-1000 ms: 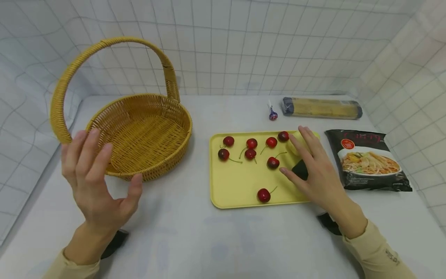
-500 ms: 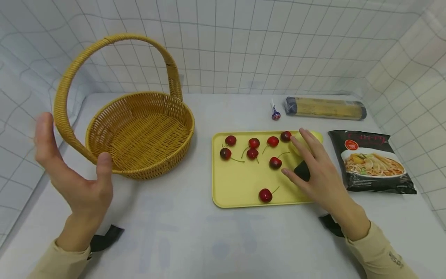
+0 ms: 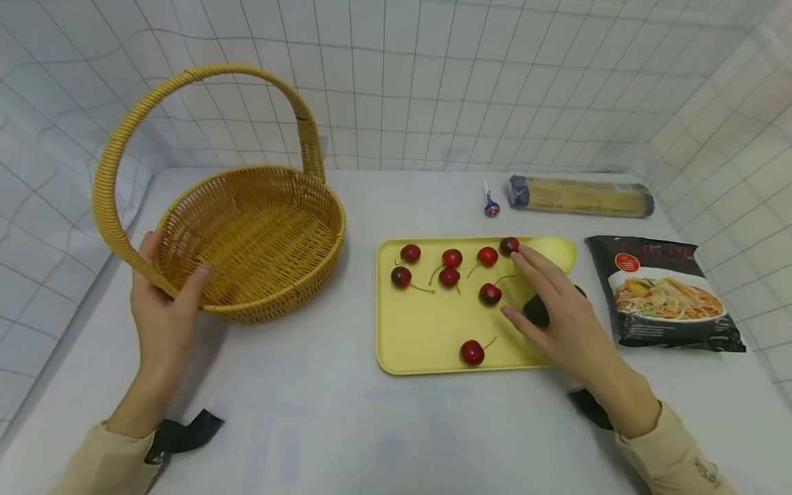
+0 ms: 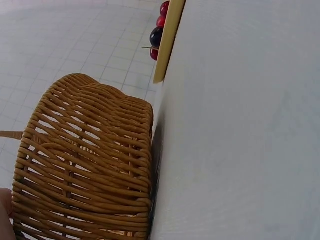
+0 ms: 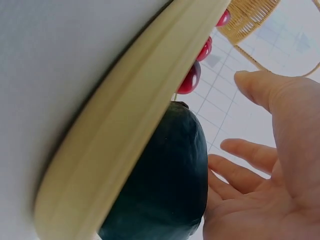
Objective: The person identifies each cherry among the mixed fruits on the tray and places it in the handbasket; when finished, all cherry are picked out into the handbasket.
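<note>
Left hand (image 3: 159,313) grips near-left rim of basket (image 3: 281,297) toward desk (image 3: 297,433)'s far left corner, while right hand (image 3: 570,328), the nearer, spreads wide beside dark green item (image 3: 535,311) on yellow tray (image 3: 427,330), right of desk centre, contact unclear.

Between the wicker basket (image 3: 297,289) and the yellow tray (image 3: 427,337), a strip of bare tabletop (image 3: 355,309) runs back to the gridded curtain (image 3: 396,103), which closes off the rear; toward the front, the strip widens into open room. The basket's tall arched handle (image 3: 216,69) stands in the way above it, though the loop leaves a wide gap, and the left hand (image 3: 162,320) occupies the near left rim. Cherries (image 3: 490,294) crowd the tray's far half, leaving its near left corner free. The dark green fruit (image 5: 165,170) stands just beside the right hand (image 3: 569,316); the black noodle packet (image 3: 668,295) hems in that side.
</note>
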A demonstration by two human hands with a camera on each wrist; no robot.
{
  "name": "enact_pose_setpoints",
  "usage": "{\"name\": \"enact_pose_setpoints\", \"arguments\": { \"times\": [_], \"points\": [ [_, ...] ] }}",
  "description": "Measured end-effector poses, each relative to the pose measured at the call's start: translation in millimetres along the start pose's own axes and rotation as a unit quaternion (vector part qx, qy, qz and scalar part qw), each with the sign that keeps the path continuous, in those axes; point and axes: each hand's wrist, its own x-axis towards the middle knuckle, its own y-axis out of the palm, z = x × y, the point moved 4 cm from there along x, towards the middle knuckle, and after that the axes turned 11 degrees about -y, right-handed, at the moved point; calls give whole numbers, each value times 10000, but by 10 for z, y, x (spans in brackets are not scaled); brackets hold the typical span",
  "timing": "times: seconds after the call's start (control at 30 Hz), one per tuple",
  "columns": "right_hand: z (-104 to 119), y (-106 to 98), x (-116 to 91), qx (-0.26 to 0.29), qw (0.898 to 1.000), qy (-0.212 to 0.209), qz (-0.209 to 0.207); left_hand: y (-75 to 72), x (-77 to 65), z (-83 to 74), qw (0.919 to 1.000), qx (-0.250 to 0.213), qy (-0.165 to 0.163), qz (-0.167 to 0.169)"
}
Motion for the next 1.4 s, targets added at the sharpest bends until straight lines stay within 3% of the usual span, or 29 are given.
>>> {"name": "enact_pose_setpoints", "arguments": {
  "times": [0.1, 0.27, 0.43, 0.73, 1.0, 1.4],
  "points": [
    [-8, -12, 1, -63, 10000, -4, -6, 41, 64, 92, 9986, -246, -404, 219],
    [12, -11, -3, -137, 9999, -77, 46, 80, 112, 141, 9965, -502, -533, 393],
    [46, 0, 34, -94, 9996, -281, 6, 43, 103, 182, 9957, -749, -457, 302],
    [168, 34, 107, -36, 9988, -451, -205, 47, 113, 250, 9910, -1312, -23, 268],
    [214, 128, 62, -97, 9993, -188, 296, 108, 133, 230, 9840, -1681, 45, 593],
    [254, 194, 19, -101, 9985, -295, 455, 158, 112, 221, 9775, -1739, 0, 1193]
  ]
}}
